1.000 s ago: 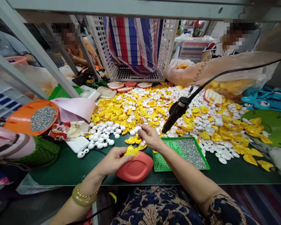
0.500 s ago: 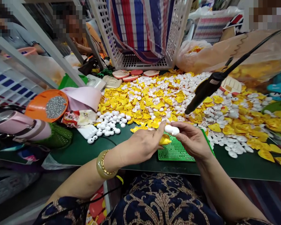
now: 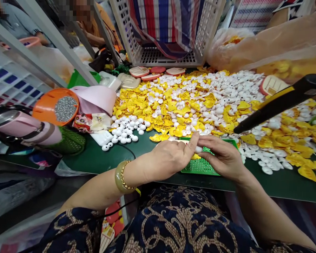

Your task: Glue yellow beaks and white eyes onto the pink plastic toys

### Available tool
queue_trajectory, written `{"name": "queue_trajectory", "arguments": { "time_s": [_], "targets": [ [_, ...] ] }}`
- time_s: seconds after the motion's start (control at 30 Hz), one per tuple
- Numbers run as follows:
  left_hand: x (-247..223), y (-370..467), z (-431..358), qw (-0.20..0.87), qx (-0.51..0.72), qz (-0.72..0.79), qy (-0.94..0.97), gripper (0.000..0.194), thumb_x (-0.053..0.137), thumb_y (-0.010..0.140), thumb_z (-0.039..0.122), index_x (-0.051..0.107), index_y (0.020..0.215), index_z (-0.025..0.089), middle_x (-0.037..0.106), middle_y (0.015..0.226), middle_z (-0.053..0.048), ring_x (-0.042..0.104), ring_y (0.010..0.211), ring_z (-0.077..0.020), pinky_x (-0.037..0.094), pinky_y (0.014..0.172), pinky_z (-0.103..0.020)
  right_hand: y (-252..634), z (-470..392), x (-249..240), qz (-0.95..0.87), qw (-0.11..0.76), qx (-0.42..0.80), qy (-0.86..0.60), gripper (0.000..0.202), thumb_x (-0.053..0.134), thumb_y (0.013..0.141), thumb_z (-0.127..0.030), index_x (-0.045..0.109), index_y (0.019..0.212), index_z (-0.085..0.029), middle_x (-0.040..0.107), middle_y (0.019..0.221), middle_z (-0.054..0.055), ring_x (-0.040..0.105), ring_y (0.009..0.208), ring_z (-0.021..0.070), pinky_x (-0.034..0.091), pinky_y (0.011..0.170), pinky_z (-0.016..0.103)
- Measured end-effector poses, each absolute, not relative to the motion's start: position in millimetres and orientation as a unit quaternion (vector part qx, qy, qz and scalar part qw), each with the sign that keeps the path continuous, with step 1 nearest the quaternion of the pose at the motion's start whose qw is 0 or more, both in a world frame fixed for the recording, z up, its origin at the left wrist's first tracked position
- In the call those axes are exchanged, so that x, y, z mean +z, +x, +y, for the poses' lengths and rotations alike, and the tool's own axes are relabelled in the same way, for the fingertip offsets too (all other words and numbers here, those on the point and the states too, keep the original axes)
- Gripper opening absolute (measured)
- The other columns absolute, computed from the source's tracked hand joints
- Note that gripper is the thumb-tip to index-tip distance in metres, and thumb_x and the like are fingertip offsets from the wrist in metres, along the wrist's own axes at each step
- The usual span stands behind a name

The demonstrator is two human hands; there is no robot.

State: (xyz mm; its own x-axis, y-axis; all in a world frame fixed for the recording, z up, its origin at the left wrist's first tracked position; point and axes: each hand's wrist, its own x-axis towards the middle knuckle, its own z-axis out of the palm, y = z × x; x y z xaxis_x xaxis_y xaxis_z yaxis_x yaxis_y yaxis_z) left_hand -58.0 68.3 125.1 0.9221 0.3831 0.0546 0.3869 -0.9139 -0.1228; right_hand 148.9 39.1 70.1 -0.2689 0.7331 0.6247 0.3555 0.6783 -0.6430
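Note:
Over a green perforated tray (image 3: 200,168), my two hands meet fingertip to fingertip. A white rounded plastic eye piece (image 3: 198,149) is pinched in the fingers of my right hand (image 3: 223,158), mostly covered by them. Below it, a yellow plastic piece (image 3: 196,156) pokes out beside the curled fingers of my left hand (image 3: 171,154), which close around it. My left index finger presses against the white piece. To the right of the hands hangs a black electric screwdriver (image 3: 276,105), its tip pointing down-left above the pile.
A wide heap of yellow shells (image 3: 137,102) and white halves (image 3: 242,84) covers the back of the green table (image 3: 94,161). Finished-looking white eyes (image 3: 125,130) lie at left, near an orange bowl (image 3: 42,105) of small metal parts and a pink flask (image 3: 23,128). A white crate (image 3: 171,62) stands behind.
My hands have closed together, and the white piece is now mostly hidden between the fingers. The hanging screwdriver has swung right, away from the hands. The view has shifted slightly.

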Motion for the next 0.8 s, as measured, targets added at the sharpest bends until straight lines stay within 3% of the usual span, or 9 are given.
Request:
{"name": "queue_trajectory", "arguments": {
  "time_s": [0.3, 0.57, 0.8],
  "targets": [
    [120.5, -58.3, 63.5, 0.039, -0.008, -0.227, -0.973, 0.050, 0.040, 0.091, 0.008, 0.037, 0.138, -0.006, 0.069, 0.089, -0.019, 0.068, 0.074, -0.0234, 0.054, 0.061, -0.033, 148.8, 34.1, 70.1, -0.810, 0.450, 0.170, -0.335, 0.055, 0.062, 0.084, -0.003, 0.057, 0.131, -0.030, 0.067, 0.115, 0.008, 0.065, 0.104, 0.0161, 0.058, 0.087, 0.030],
    [115.0, -60.6, 62.6, 0.023, -0.025, -0.229, -0.973, 0.045, 0.040, 0.091, 0.007, 0.042, 0.134, -0.005, 0.069, 0.087, -0.018, 0.067, 0.075, -0.0226, 0.052, 0.060, -0.031, 149.4, 35.3, 69.3, -0.803, 0.449, 0.191, -0.342, 0.048, 0.064, 0.083, -0.003, 0.064, 0.123, -0.029, 0.072, 0.108, 0.005, 0.068, 0.100, 0.0170, 0.058, 0.089, 0.030],
    [107.9, -60.3, 63.8, -0.008, -0.037, -0.236, -0.971, 0.037, 0.045, 0.085, 0.005, 0.052, 0.120, -0.003, 0.068, 0.081, -0.015, 0.066, 0.068, -0.0224, 0.049, 0.054, -0.031, 148.8, 29.9, 66.1, -0.823, 0.410, 0.199, -0.340, 0.054, 0.062, 0.083, -0.004, 0.058, 0.131, -0.029, 0.069, 0.118, 0.007, 0.066, 0.108, 0.0203, 0.058, 0.091, 0.036]
  ]
}}
